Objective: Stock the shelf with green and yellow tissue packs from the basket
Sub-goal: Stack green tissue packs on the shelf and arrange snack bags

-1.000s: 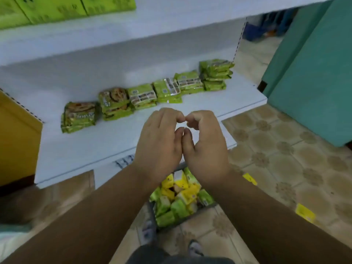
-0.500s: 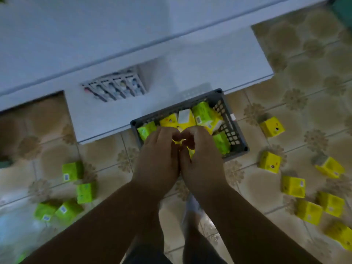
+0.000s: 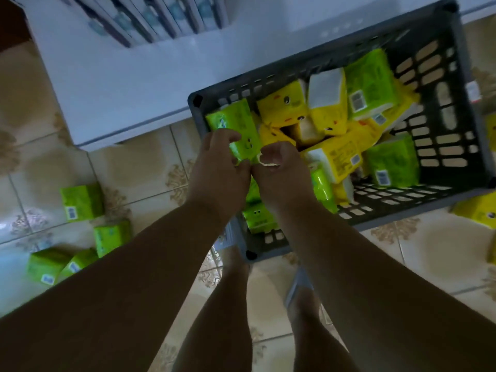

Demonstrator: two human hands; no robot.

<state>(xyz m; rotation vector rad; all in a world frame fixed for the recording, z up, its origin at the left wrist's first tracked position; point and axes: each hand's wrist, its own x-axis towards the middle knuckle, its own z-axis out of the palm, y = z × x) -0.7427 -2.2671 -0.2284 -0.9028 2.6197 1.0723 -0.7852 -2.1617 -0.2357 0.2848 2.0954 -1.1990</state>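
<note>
Both hands low over basket (image 3: 456,84): left hand (image 3: 217,170) fingers curled onto green pack (image 3: 236,130) at near-left corner; right hand (image 3: 279,173) curled, pinching a small pale scrap. Packs lie heaped, so a one-sided pull risks the green pack snagging on the rim. Beyond, low white shelf (image 3: 120,84) edge abuts basket; open room above only.

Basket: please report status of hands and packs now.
Left hand fingers touching green pack in basket. Right hand curled, grip unclear. Nothing blocking.
</note>
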